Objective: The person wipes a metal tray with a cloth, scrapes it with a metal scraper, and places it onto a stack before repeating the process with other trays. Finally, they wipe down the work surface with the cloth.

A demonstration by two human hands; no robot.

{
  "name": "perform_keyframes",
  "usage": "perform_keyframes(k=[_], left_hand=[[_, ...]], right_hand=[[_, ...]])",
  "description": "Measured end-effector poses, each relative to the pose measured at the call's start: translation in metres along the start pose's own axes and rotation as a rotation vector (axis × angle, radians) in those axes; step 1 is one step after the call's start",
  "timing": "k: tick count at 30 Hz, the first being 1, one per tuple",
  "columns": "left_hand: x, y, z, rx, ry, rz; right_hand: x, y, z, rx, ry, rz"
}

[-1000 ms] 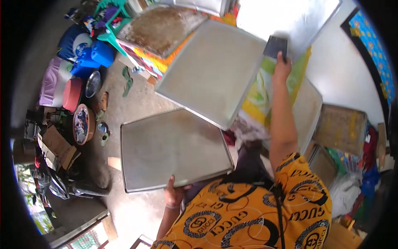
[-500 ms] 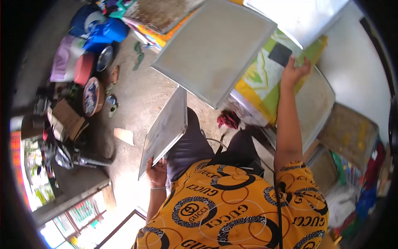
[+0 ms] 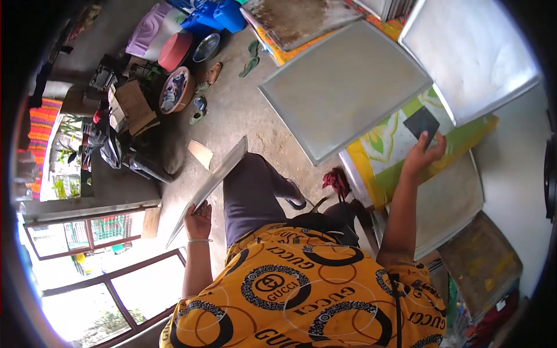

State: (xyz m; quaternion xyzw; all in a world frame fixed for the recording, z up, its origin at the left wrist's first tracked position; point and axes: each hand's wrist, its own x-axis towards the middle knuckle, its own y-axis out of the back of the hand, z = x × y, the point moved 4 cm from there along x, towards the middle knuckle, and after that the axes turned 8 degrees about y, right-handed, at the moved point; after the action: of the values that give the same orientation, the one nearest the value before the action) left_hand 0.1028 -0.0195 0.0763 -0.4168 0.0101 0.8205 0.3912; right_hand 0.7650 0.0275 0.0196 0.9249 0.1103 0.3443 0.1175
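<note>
My left hand (image 3: 198, 220) grips the lower edge of a flat metal tray (image 3: 223, 168), which stands tilted beside my leg and shows nearly edge-on. My right hand (image 3: 425, 155) reaches over the table, its fingers apart. One fingertip is right at the lower edge of a small dark square piece (image 3: 422, 123). That piece lies on the green, white and yellow patterned cloth (image 3: 384, 139) of the table. Left of it, a large grey tray (image 3: 348, 87) lies flat, jutting past the table's edge. A shiny whitish tray (image 3: 470, 58) leans against the wall behind my right hand.
A brown-stained tray (image 3: 301, 20) lies at the table's far end. More trays (image 3: 481, 261) lean at the right, below the table. On the floor are a basin of items (image 3: 177, 90), slippers (image 3: 250, 60) and a cardboard piece (image 3: 200, 153). A dark red cloth (image 3: 336, 181) hangs by the table.
My view has turned, shifting the room rightward and showing more windows. The tray in my left hand has swung to nearly edge-on. My right hand stays beside the dark square, now at its lower edge.
</note>
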Motion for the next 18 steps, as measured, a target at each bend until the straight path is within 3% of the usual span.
perform_keyframes(k=[6, 10, 14, 15, 16, 17, 18], left_hand=[[0.049, 0.021, 0.021, -0.114, 0.042, 0.146], [0.169, 0.047, 0.018, -0.309, 0.291, 0.012], [0.31, 0.003, 0.009, -0.449, 0.35, -0.199], [0.332, 0.005, 0.01, -0.293, 0.487, 0.023], [0.352, -0.001, 0.018, -0.014, 0.59, -0.041], [0.372, -0.014, 0.027, -0.012, 0.557, 0.001], [0.385, -0.026, 0.036, -0.201, 0.665, 0.122]], right_hand=[[0.0, -0.009, 0.006, -0.108, 0.122, -0.066], [-0.001, -0.01, 0.009, -0.25, 0.151, -0.041], [-0.008, -0.013, -0.022, -0.06, -0.139, 0.057], [-0.016, -0.004, -0.041, -0.094, -0.241, 0.019], [-0.033, 0.008, -0.061, -0.132, -0.348, -0.024], [-0.055, 0.014, -0.074, -0.255, -0.35, -0.117], [-0.075, 0.015, -0.078, -0.372, -0.347, -0.215]])
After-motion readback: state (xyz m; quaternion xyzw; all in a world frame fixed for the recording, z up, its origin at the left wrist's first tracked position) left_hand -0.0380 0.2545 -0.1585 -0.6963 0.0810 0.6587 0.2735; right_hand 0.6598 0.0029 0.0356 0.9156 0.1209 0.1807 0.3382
